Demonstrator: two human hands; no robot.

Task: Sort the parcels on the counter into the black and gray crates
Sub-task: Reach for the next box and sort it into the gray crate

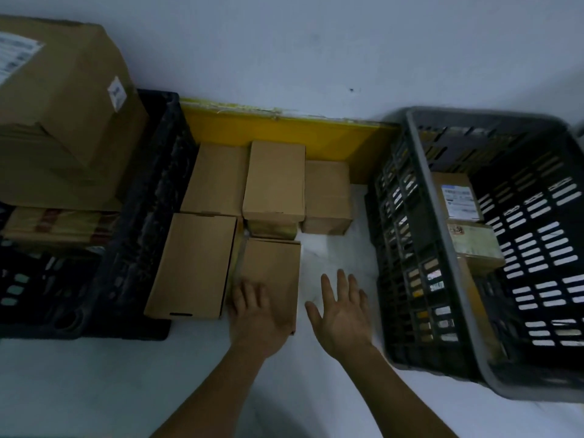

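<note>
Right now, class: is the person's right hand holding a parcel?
No. The right hand is spread open above the bare white counter, while the left hand rests on the nearest parcel.

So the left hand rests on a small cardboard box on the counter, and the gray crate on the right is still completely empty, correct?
Not quite. The left hand does rest on the small cardboard box, but the head view shows the gray crate on the right already holds parcels, including a labelled box.

At the left edge of your frame, the big carton (60, 99) and black crate (136, 222) are cut off; the parcel labels in the gray crate (442, 248) blur unreadably.
</note>
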